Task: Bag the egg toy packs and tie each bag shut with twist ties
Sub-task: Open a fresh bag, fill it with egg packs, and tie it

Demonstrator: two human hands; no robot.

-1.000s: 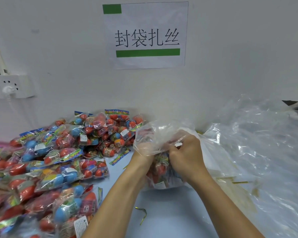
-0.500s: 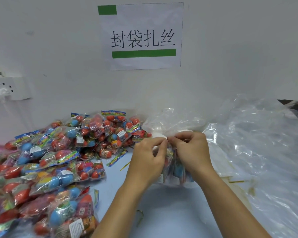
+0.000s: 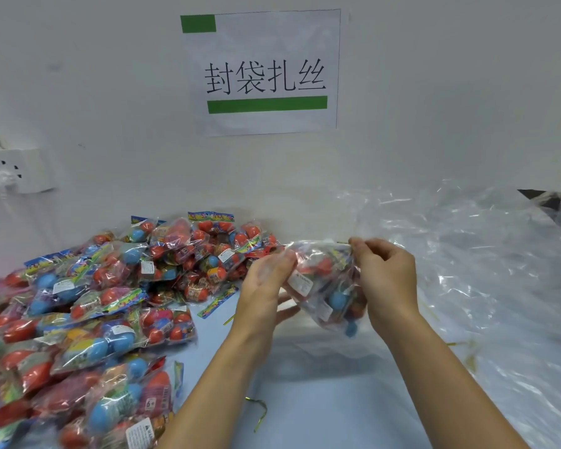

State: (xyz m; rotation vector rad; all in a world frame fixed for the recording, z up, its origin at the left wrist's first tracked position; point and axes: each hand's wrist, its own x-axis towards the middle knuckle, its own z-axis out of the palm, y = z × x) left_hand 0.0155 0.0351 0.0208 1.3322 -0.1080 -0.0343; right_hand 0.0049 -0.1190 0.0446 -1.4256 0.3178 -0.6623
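Observation:
I hold a clear bag of egg toy packs (image 3: 324,286) above the light blue table (image 3: 321,400), just right of centre. My left hand (image 3: 266,286) grips the bag's left side from below. My right hand (image 3: 382,277) pinches its upper right corner, where the plastic is gathered. Red and blue eggs show through the bag. A big heap of loose egg toy packs (image 3: 88,306) covers the table's left side. One gold twist tie (image 3: 259,413) lies on the table between my forearms.
A pile of clear plastic bags (image 3: 486,270) fills the right side, with several gold ties (image 3: 467,351) under and beside it. The white wall stands close behind, bearing a paper sign (image 3: 263,72) and, at the left, a power socket (image 3: 10,170).
Both hands were together at the bag's gathered mouth. Now they have moved apart, the bag is tilted sideways and raised, and my left hand has slid under its left side.

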